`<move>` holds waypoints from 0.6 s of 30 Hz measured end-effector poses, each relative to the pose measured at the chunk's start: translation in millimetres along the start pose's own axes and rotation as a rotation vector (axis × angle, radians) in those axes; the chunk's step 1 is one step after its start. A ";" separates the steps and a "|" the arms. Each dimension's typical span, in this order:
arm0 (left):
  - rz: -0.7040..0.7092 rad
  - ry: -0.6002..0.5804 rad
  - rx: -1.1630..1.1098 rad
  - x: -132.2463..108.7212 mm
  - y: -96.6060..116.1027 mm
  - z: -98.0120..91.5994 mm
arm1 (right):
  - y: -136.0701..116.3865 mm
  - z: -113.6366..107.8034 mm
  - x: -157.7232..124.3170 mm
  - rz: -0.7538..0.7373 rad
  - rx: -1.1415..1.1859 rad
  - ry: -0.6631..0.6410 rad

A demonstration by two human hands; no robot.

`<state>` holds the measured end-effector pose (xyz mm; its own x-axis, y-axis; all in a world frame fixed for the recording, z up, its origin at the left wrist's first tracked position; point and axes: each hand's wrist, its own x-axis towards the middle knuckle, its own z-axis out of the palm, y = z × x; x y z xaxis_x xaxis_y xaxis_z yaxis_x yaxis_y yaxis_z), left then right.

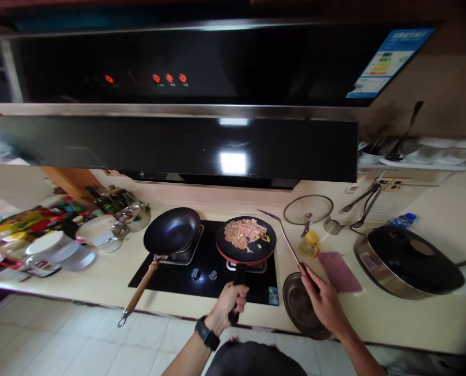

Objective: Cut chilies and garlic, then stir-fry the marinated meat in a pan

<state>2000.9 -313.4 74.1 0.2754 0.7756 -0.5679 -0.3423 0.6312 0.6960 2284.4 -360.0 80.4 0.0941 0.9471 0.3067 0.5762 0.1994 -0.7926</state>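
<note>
My left hand (pixel 228 304) is fully closed around the black handle (pixel 238 274) of a nonstick frying pan (pixel 252 257) with a red rim; my fingers wrap right round it, and my watch (pixel 207 333) sits just behind them. I'd guess the pan feels fairly heavy at the far end, so the handle is the place to grip; it looks smooth, and it could get slippery with greasy fingers. The handle points straight back at me, with the pan's long axis running toward the wall, and the pan sits on the right burner of a black glass hob (pixel 217 287). In it there's a loose pile of shredded meat (pixel 243 233) with some yellow bits; it looks soft and light. My right hand (pixel 325 302) is half closed on the wooden grip of a long metal turner (pixel 283 243), which angles up and left past the pan; I can't tell if its tip touches the rim. Just below that hand is a dark metal plate (pixel 301 308); a pink cutting board (pixel 339 274) lies beside it, and a second black frying pan (pixel 172 230) sits on the left burner.
</note>
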 end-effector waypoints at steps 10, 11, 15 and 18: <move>0.085 0.099 0.197 5.2 -74.0 -40.5 | 29.9 -1.0 -0.9 0.063 0.015 0.080; 0.096 0.124 0.158 5.2 -75.8 -39.8 | 30.8 1.0 -1.2 0.074 0.013 0.085; 0.079 0.126 0.034 3.6 -63.8 -27.2 | 29.5 7.7 -1.1 0.076 0.020 0.036; 0.076 0.119 0.042 3.3 -56.2 -23.2 | 28.1 10.5 0.2 0.085 0.020 0.026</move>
<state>2000.2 -346.4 22.9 0.1412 0.8169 -0.5593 -0.3198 0.5723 0.7552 2292.1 -351.6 52.7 0.1636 0.9540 0.2514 0.5488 0.1237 -0.8268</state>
